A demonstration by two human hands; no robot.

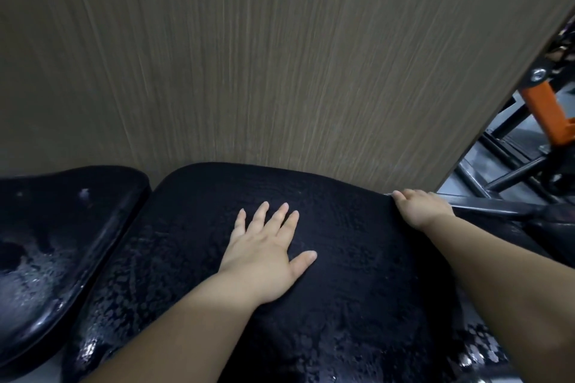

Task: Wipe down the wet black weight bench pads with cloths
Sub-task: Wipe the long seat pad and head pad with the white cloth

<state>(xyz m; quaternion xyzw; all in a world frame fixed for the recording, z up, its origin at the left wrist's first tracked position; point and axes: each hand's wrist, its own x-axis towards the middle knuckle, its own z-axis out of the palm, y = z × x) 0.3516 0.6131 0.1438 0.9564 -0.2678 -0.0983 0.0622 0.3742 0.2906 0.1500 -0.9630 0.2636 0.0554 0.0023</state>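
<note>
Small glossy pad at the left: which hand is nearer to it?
Left. The left hand lies flat on the black cloth, right of the small pad; the right hand grips the cloth's far right edge.

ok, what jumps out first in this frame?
Two bare hands work a black cloth spread over the middle bench pad. The left hand lies flat at centre, and the right hand grips the cloth's far right edge. The left pad glistens with water, and a wood-grain panel fills the top half.
</note>
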